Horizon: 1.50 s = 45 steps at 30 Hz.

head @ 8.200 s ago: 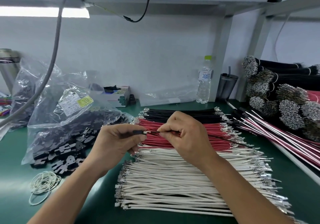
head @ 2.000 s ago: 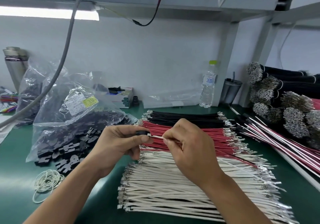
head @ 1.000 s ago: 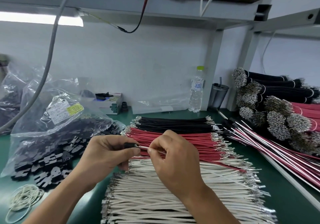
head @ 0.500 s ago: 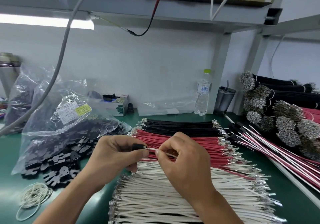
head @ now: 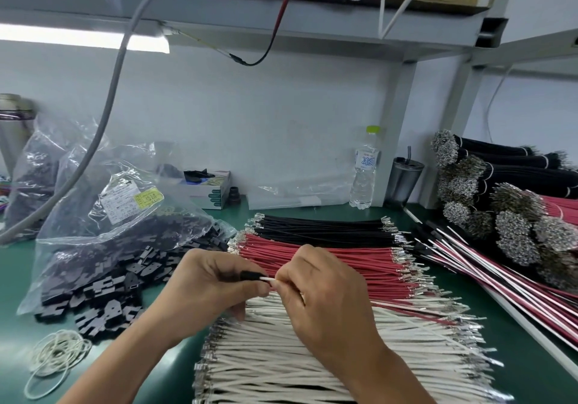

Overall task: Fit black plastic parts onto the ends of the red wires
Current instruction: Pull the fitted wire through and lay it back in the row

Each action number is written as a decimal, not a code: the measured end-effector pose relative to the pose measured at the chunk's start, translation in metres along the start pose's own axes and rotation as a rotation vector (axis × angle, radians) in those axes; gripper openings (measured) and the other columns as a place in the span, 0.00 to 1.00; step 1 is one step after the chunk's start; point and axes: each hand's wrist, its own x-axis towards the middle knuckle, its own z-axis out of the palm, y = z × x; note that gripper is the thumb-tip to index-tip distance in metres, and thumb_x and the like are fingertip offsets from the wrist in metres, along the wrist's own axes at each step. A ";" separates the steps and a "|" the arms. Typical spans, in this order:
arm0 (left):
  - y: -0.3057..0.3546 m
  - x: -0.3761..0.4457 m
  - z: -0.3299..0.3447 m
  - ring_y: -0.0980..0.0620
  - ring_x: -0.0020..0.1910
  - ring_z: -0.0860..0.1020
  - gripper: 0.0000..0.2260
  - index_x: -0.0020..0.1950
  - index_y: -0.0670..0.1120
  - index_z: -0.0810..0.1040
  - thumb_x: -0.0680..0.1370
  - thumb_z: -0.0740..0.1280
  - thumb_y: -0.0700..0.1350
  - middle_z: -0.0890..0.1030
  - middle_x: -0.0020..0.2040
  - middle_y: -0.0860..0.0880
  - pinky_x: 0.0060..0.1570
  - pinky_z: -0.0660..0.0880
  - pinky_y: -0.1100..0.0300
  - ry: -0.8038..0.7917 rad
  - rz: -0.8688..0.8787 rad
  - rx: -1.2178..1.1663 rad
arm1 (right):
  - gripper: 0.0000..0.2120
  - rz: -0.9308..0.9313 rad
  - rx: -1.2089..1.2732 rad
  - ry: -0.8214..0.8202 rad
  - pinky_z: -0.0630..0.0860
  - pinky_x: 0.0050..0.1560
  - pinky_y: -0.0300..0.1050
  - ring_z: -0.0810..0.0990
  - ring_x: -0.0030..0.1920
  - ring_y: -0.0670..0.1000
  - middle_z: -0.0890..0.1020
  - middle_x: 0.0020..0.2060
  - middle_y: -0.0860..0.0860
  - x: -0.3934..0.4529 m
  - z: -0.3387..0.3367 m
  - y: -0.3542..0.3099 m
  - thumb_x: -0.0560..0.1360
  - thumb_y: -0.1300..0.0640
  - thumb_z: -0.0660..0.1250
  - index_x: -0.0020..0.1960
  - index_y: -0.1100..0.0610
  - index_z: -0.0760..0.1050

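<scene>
My left hand (head: 208, 281) pinches a small black plastic part (head: 250, 276) between thumb and fingers. My right hand (head: 319, 294) pinches a white wire (head: 269, 279) whose end meets the black part. Both hands hover over rows of wires lying on the green bench: red wires (head: 344, 262) in the middle, black wires (head: 322, 226) behind them, white wires (head: 281, 356) in front. A red wire (head: 413, 311) trails to the right from under my right hand. Loose black plastic parts (head: 106, 297) spill from a clear bag (head: 119, 215) on the left.
White rubber bands (head: 53, 360) lie at the front left. At the back stand a water bottle (head: 364, 172), a dark cup (head: 405, 181) and a small box (head: 212, 190). Bundled wires (head: 506, 203) and finished red-and-white leads (head: 500, 281) fill the right side.
The white wire's end has gone further into the black part, and my two hands have closed together. The view has shifted slightly.
</scene>
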 end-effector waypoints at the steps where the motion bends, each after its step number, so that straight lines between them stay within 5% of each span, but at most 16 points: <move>1: 0.000 0.000 0.000 0.50 0.26 0.80 0.09 0.47 0.47 0.90 0.68 0.81 0.47 0.86 0.34 0.42 0.30 0.79 0.59 0.002 0.000 -0.004 | 0.07 0.013 0.033 0.001 0.71 0.33 0.39 0.71 0.37 0.43 0.73 0.38 0.42 0.000 0.000 0.000 0.75 0.51 0.72 0.41 0.50 0.77; 7: 0.005 0.001 -0.005 0.45 0.26 0.79 0.11 0.47 0.42 0.89 0.67 0.80 0.43 0.86 0.41 0.35 0.28 0.79 0.57 0.044 -0.022 -0.105 | 0.05 0.167 0.207 -0.034 0.73 0.37 0.39 0.75 0.40 0.42 0.75 0.40 0.40 -0.001 -0.002 0.006 0.77 0.47 0.69 0.45 0.47 0.79; 13: 0.005 0.001 -0.003 0.47 0.25 0.79 0.10 0.47 0.41 0.89 0.67 0.80 0.41 0.86 0.40 0.34 0.28 0.78 0.59 0.025 -0.056 -0.116 | 0.08 0.135 0.184 -0.021 0.67 0.37 0.36 0.69 0.38 0.41 0.71 0.36 0.39 -0.002 0.004 0.006 0.77 0.51 0.71 0.40 0.51 0.78; 22: 0.002 0.000 -0.004 0.45 0.26 0.79 0.11 0.49 0.41 0.89 0.69 0.80 0.43 0.86 0.42 0.34 0.29 0.79 0.57 -0.012 -0.034 -0.135 | 0.10 0.078 0.172 -0.012 0.70 0.37 0.40 0.71 0.39 0.42 0.73 0.37 0.41 -0.002 0.003 0.007 0.79 0.49 0.68 0.41 0.51 0.77; 28: 0.002 0.002 -0.014 0.47 0.28 0.79 0.30 0.52 0.42 0.88 0.58 0.85 0.60 0.87 0.47 0.35 0.30 0.79 0.57 0.147 -0.024 -0.291 | 0.10 0.153 0.093 -0.146 0.73 0.41 0.40 0.75 0.44 0.40 0.75 0.45 0.37 0.002 -0.018 0.021 0.81 0.41 0.62 0.55 0.44 0.77; 32: 0.005 0.005 -0.025 0.45 0.40 0.83 0.31 0.58 0.45 0.86 0.64 0.80 0.65 0.87 0.54 0.40 0.36 0.82 0.57 0.196 -0.015 -0.369 | 0.05 0.153 0.072 0.180 0.69 0.35 0.38 0.74 0.36 0.44 0.75 0.36 0.41 0.019 -0.064 0.037 0.80 0.51 0.69 0.48 0.50 0.83; 36: -0.003 0.011 -0.039 0.56 0.38 0.85 0.03 0.46 0.53 0.89 0.75 0.77 0.45 0.89 0.43 0.51 0.37 0.82 0.64 0.606 -0.049 0.019 | 0.06 0.301 -0.202 0.286 0.65 0.34 0.37 0.72 0.36 0.44 0.76 0.38 0.44 0.039 -0.120 0.098 0.81 0.51 0.66 0.49 0.50 0.81; 38: -0.014 0.013 -0.048 0.58 0.41 0.85 0.09 0.45 0.57 0.87 0.76 0.76 0.41 0.88 0.43 0.56 0.44 0.82 0.60 0.707 -0.055 0.337 | 0.06 0.458 -0.402 0.189 0.70 0.37 0.41 0.74 0.38 0.52 0.76 0.41 0.49 0.032 -0.133 0.150 0.80 0.55 0.66 0.50 0.52 0.81; 41: -0.024 0.012 -0.059 0.52 0.48 0.84 0.07 0.53 0.54 0.88 0.77 0.74 0.44 0.87 0.50 0.56 0.47 0.77 0.56 0.684 -0.101 0.776 | 0.09 0.735 -0.658 -0.193 0.80 0.43 0.54 0.79 0.41 0.61 0.79 0.41 0.57 0.003 -0.132 0.214 0.78 0.60 0.63 0.47 0.56 0.83; 45: -0.031 0.011 -0.063 0.50 0.54 0.82 0.09 0.55 0.59 0.87 0.77 0.72 0.49 0.82 0.54 0.59 0.41 0.71 0.57 0.488 -0.110 1.118 | 0.11 0.966 -0.706 -0.399 0.81 0.44 0.49 0.81 0.40 0.58 0.81 0.37 0.55 -0.042 -0.119 0.246 0.78 0.53 0.63 0.43 0.56 0.81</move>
